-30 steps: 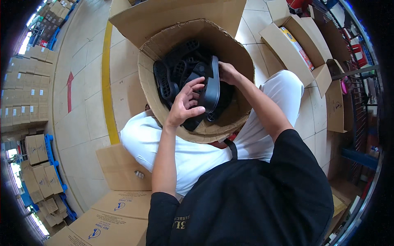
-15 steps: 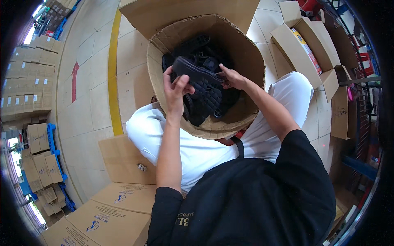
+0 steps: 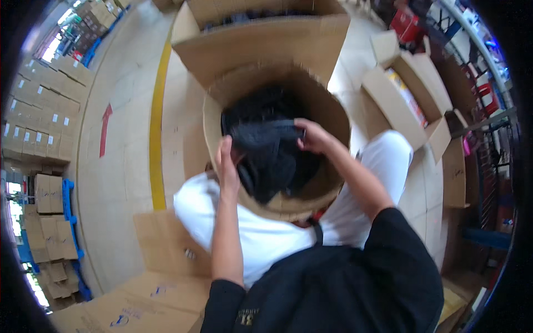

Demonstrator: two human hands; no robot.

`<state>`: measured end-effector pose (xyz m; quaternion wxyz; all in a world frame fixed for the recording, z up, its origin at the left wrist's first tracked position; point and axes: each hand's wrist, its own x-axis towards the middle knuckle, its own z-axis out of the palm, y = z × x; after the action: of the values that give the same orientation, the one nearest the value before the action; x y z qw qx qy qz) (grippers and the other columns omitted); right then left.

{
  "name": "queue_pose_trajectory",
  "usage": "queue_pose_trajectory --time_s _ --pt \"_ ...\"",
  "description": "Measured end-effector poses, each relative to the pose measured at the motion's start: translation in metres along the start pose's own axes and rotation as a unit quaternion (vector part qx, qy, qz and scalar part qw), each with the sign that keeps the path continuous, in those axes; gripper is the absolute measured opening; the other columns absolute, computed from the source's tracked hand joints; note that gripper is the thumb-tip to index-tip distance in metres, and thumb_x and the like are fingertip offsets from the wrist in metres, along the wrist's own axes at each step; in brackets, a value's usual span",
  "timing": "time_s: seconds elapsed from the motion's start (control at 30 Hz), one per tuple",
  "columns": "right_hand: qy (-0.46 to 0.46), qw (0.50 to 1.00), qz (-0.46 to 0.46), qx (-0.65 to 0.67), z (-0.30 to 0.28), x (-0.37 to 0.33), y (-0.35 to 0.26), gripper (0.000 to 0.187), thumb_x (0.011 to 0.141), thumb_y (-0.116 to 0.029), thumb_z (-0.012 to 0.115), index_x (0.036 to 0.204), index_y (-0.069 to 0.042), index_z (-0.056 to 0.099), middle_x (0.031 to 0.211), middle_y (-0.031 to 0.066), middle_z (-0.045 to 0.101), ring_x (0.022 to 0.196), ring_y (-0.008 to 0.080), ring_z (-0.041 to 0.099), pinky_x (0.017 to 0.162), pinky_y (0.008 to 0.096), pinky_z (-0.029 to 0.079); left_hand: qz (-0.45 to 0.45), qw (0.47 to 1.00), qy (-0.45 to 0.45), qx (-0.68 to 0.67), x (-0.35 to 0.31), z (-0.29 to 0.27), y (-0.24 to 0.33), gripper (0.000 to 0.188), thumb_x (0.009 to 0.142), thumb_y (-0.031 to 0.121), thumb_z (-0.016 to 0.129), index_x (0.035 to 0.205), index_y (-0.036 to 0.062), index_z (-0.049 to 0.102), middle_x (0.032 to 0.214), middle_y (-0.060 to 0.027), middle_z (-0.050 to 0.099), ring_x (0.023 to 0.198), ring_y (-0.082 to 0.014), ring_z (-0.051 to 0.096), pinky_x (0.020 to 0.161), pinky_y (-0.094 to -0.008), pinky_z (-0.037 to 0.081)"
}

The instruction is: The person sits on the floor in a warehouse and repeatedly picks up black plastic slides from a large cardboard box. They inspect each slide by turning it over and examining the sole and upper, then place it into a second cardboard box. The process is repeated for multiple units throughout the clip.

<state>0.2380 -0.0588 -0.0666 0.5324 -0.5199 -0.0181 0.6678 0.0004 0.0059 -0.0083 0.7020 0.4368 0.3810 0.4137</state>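
Note:
A black sandal (image 3: 260,135), blurred by motion, is held level over a round-walled cardboard box (image 3: 336,130) standing between my knees. My right hand (image 3: 315,137) pinches its right end between thumb and fingers. At its left end my left hand (image 3: 226,165) grips the edge, the thumb on the near side and the other fingers partly hidden. Beneath it, a pile of black sandals (image 3: 272,180) lies in the box; single ones are hard to make out.
Beyond the round box stands another carton (image 3: 261,41) with dark things inside. An open carton (image 3: 408,102) with colourful packages sits to the right, near a metal rack (image 3: 488,150). Flattened cardboard (image 3: 166,244) lies at my left. Stacked cartons (image 3: 41,111) stand past the yellow floor line (image 3: 158,127).
The view has tilted, so the box and my hands appear lower and the carton beyond shows its inside. The sandal has turned in my hands and now shows a broader face.

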Motion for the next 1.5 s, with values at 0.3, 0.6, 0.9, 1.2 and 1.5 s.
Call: queue_pose_trajectory --time_s 0.3,0.6,0.9,1.2,1.5 --pt "-0.115 0.795 -0.375 -0.463 0.020 -0.036 -0.042 0.024 0.086 -0.028 0.047 0.098 -0.010 0.057 0.068 -0.0008 0.052 0.039 0.0092 0.044 0.035 0.0197 0.039 0.043 0.995 0.084 0.021 0.004 0.004 0.015 0.044 0.083 0.052 0.040 0.082 0.0105 0.054 0.105 -0.0079 0.054 0.094 -0.0137 0.047 0.079 -0.0288 0.033" --pt "0.133 0.722 -0.676 0.069 0.083 -0.128 -0.242 0.027 0.084 -0.009 0.044 0.106 -0.005 0.029 0.080 0.0128 0.050 0.044 0.0180 0.050 0.033 0.0281 0.040 0.069 0.994 0.080 0.031 0.003 -0.003 0.011 0.027 0.084 0.033 0.048 0.078 0.0081 0.057 0.084 -0.0037 0.060 0.073 -0.0075 0.051 0.066 -0.0217 0.039" --pt "0.141 0.775 -0.553 -0.270 0.024 -0.118 -0.132 0.024 0.087 -0.019 0.045 0.107 -0.006 0.046 0.071 0.0041 0.050 0.044 0.0105 0.046 0.035 0.0242 0.041 0.070 0.992 0.097 0.039 0.004 0.009 0.010 0.022 0.083 0.030 0.051 0.076 0.0099 0.057 0.076 -0.0017 0.059 0.065 -0.0067 0.052 0.060 -0.0200 0.040" --pt "-0.091 0.666 -0.370 -0.642 0.024 -0.059 0.048 0.024 0.084 -0.013 0.046 0.107 -0.012 0.051 0.075 0.0189 0.059 0.060 0.0330 0.058 0.064 0.0403 0.047 0.054 0.993 0.101 0.031 0.003 0.010 0.005 0.022 0.083 0.028 0.054 0.074 0.0090 0.057 0.072 0.0003 0.059 0.062 -0.0048 0.051 0.059 -0.0185 0.039" --pt "-0.091 0.740 -0.261 -0.613 0.040 -0.071 0.028 0.023 0.086 -0.016 0.045 0.109 -0.013 0.050 0.065 0.0164 0.057 0.044 0.0205 0.056 0.045 0.0311 0.048 0.053 0.994 0.082 0.044 0.003 0.010 0.004 0.021 0.083 0.028 0.054 0.073 0.0090 0.056 0.072 -0.0003 0.059 0.060 -0.0054 0.051 0.058 -0.0191 0.039"
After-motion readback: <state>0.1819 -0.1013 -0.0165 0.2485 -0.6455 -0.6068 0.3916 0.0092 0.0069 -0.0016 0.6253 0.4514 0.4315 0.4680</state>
